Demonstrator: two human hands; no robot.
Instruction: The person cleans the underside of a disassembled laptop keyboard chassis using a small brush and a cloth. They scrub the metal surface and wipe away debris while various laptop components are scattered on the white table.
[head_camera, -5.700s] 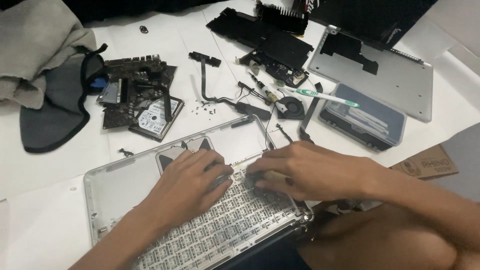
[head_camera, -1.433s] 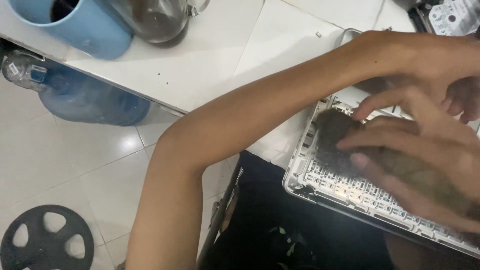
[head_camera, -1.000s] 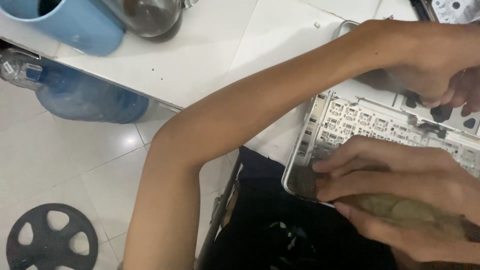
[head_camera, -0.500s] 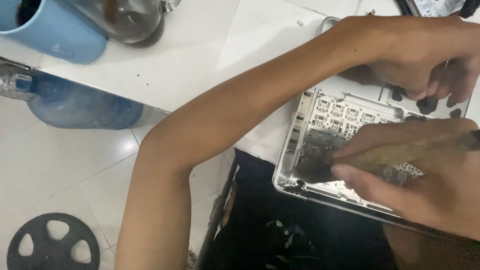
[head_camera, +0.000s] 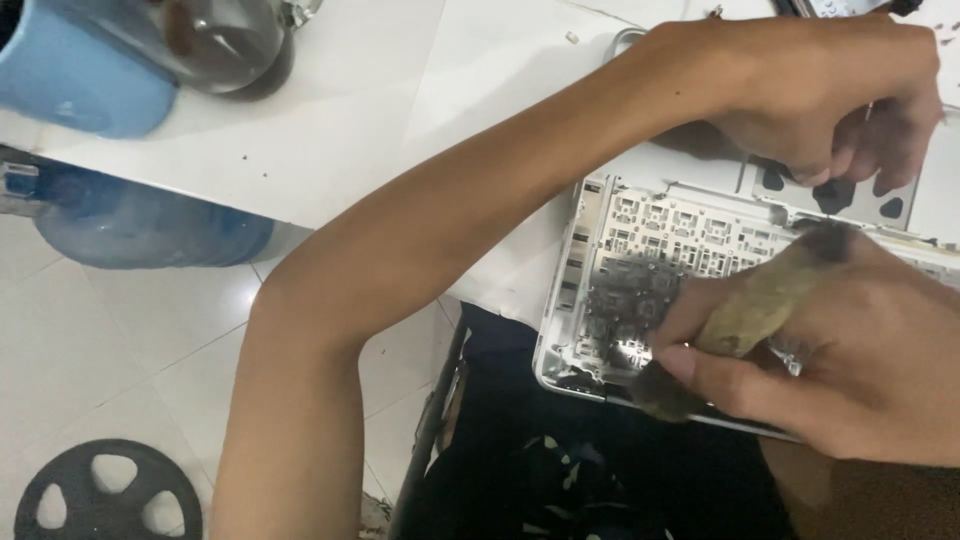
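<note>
A silver laptop case (head_camera: 650, 240) lies with the bare underside of its keyboard frame facing up, and its near corner hangs over the table edge. My left arm crosses the view from the lower left. My left hand (head_camera: 840, 100) curls down on the far part of the case, fingers bent onto it. My right hand (head_camera: 860, 370) grips a brush (head_camera: 750, 310) with an olive-brown handle. The brush's dark bristles rest at the near edge of the keyboard frame. Dust darkens the frame's left part.
The case lies on a white table (head_camera: 350, 130). A blue container (head_camera: 80, 80) and a dark rounded pot (head_camera: 220, 40) stand at the table's far left. A blue water bottle (head_camera: 140, 230) lies below the table, and a black spoked disc (head_camera: 100, 495) lies on the tiled floor.
My right hand has swept the brush back and forth over the left part of the keyboard frame and now has it at the near edge. My left hand has kept its place on the case.
</note>
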